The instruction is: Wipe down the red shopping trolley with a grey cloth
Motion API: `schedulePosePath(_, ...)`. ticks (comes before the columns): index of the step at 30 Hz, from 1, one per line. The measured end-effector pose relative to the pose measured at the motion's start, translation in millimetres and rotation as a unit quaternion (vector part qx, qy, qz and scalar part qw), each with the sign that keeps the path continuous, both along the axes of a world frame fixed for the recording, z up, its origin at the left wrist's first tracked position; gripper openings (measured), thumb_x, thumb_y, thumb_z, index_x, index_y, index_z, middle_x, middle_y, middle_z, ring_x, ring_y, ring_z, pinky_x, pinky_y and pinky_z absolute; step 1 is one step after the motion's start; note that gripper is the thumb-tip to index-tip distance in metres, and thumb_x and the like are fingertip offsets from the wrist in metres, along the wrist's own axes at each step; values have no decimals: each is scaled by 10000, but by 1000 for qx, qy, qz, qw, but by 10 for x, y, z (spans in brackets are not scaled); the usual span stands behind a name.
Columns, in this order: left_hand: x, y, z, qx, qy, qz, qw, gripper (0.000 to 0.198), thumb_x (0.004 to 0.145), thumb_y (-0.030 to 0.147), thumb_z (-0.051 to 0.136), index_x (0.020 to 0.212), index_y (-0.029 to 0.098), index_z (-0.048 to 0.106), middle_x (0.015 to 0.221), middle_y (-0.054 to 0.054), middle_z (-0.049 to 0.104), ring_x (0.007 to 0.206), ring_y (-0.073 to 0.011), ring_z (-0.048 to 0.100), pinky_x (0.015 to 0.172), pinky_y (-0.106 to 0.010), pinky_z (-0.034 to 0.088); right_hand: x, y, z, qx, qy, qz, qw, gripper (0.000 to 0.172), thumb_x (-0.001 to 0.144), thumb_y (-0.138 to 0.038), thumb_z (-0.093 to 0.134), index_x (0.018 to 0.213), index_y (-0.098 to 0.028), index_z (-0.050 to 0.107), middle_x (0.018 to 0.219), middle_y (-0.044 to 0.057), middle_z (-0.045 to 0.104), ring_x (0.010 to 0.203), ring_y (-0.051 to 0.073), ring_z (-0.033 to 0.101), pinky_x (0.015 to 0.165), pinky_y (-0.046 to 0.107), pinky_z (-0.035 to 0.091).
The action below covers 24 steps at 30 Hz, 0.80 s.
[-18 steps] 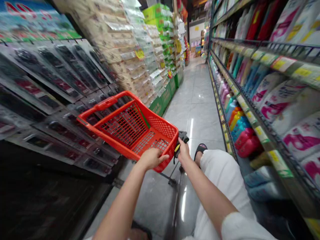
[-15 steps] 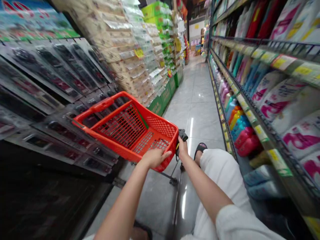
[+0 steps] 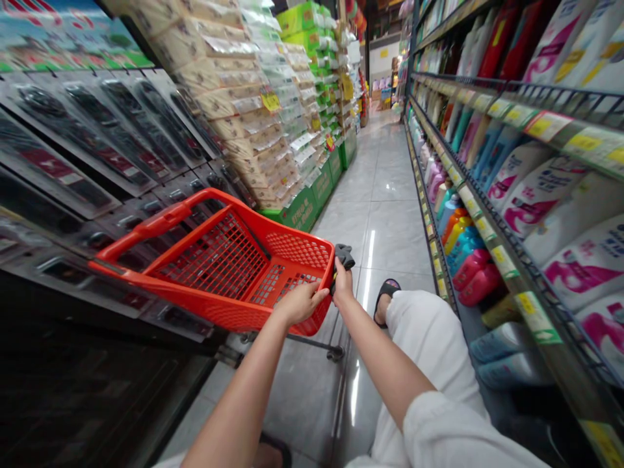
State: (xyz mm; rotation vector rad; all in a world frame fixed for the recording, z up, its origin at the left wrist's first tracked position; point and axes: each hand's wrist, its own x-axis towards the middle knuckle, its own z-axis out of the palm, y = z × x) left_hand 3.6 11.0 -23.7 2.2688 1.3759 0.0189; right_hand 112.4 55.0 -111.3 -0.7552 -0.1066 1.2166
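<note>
An orange plastic shopping basket point(image 3: 214, 273) on a wheeled frame stands in front of me in a shop aisle, empty inside. My left hand point(image 3: 299, 303) is closed over the basket's near rim. My right hand point(image 3: 342, 284) is closed round the dark handle point(image 3: 344, 255) at the basket's right rear corner. My right leg in white trousers steps forward, with a dark sandal point(image 3: 386, 294) on the foot.
To the left, racks of dark blister packs point(image 3: 88, 149) and stacked tissue packs point(image 3: 244, 117) line the aisle. A wire shelf point(image 3: 492, 253) of detergent bags and bottles runs along the right. The grey tiled floor point(image 3: 385, 195) stretches ahead between them.
The basket has swung left and nearer to the left rack, and its far handle now sits lower in view. Both hands kept their hold and moved slightly up and left.
</note>
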Motion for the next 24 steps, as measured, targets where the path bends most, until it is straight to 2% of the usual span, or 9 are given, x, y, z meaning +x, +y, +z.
schedulePosePath(4, -32, -8, 2, 23, 36, 5, 999, 427, 944, 476, 363, 958, 163, 653, 944, -137, 720, 834, -245, 659, 685, -292, 421, -154, -285, -1, 65, -101, -1, 993, 445, 776, -392, 651, 1169, -182, 652, 1162, 56, 704, 1107, 206, 638, 1019, 370, 476)
schedulePosePath(6, -47, -14, -6, 38, 60, 11, 997, 404, 939, 457, 378, 977, 163, 652, 965, -146, 719, 841, -252, 663, 675, -296, 415, -198, -426, -40, 102, -197, -4, 975, 417, 797, -383, 635, 1172, -203, 662, 1215, 52, 681, 1183, 203, 595, 1099, 383, 397)
schedulePosePath(8, -55, -27, -8, 49, 83, 18, 995, 386, 931, 447, 393, 999, 166, 649, 991, -152, 718, 863, -263, 667, 681, -303, 417, -164, -433, -59, 117, -299, -10, 947, 372, 803, -365, 627, 1141, -221, 683, 1246, 51, 665, 1210, 204, 574, 1126, 384, 356)
schedulePosePath(10, -56, -44, 1, 52, 98, 24, 994, 396, 925, 465, 396, 1011, 170, 646, 1015, -159, 716, 896, -277, 668, 695, -311, 425, -49, -279, -34, 103, -388, -14, 916, 324, 800, -337, 618, 1093, -226, 703, 1223, 59, 674, 1158, 215, 601, 1087, 382, 394)
schedulePosePath(13, -48, -66, 20, 46, 103, 28, 993, 422, 916, 501, 393, 1001, 176, 648, 1015, -161, 715, 915, -290, 667, 715, -324, 438, 192, 117, 71, 61, -487, 12, 871, 251, 791, -280, 604, 1000, -209, 723, 1054, 72, 730, 981, 233, 660, 956, 385, 484)
schedulePosePath(15, -40, -63, 21, 42, 85, 27, 995, 446, 924, 510, 359, 985, 178, 650, 996, -158, 716, 907, -288, 668, 734, -331, 444, 321, 337, 138, 54, -519, 34, 852, 227, 789, -262, 600, 967, -200, 726, 976, 71, 745, 917, 239, 673, 907, 390, 506)
schedulePosePath(17, -36, -39, 6, 31, 52, 38, 997, 513, 943, 524, 282, 952, 172, 654, 974, -158, 717, 903, -281, 667, 762, -338, 447, 383, 417, 162, 84, -530, 44, 843, 235, 793, -251, 594, 977, -196, 727, 1014, 78, 745, 955, 242, 674, 928, 396, 502)
schedulePosePath(20, -55, 26, -32, -10, -23, 78, 997, 588, 957, 522, 207, 886, 151, 658, 957, -158, 716, 923, -271, 660, 810, -340, 448, 353, 217, 87, 155, -534, 36, 830, 284, 805, -236, 581, 1045, -199, 728, 1268, 99, 660, 1203, 252, 593, 1070, 413, 419)
schedulePosePath(24, -165, 98, -63, -152, -153, 133, 967, 559, 938, 541, 278, 892, 145, 670, 933, -105, 728, 876, -232, 650, 783, -320, 467, 242, -367, -97, 215, -549, 46, 806, 344, 849, -269, 583, 1173, -238, 696, 1474, 66, 491, 1451, 244, 326, 1181, 426, 282)
